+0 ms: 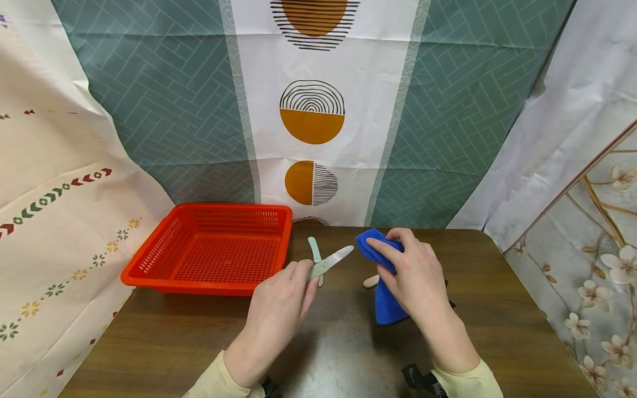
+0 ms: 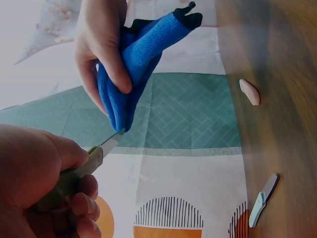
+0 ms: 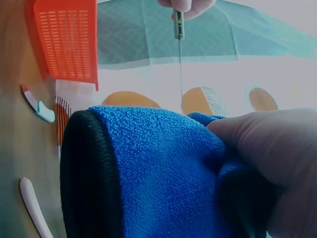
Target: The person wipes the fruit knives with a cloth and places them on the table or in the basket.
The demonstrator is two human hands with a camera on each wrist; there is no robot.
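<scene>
My left hand (image 1: 280, 305) grips the pale green handle of a folding knife (image 1: 330, 262), its blade out and pointing right. A folded blue cloth (image 1: 390, 304) with dark edging is pinched between the thumb and fingers of my right hand (image 1: 415, 271). In the left wrist view the blade's tip is at the cloth's lower edge; whether they touch I cannot tell. Behind the left hand, a second folding knife with a mint handle (image 1: 314, 250) lies partly unfolded on the table. A slim pinkish-beige object (image 1: 370, 282) lies near the cloth, partly hidden by it in the head view.
A red plastic basket (image 1: 206, 288) with slotted sides stands on the left of the brown wooden table (image 1: 343, 359). Patterned cloth (image 1: 318, 149) hangs behind the table's back edge, with more fabric at both sides. Small dark pieces show just beyond the right hand.
</scene>
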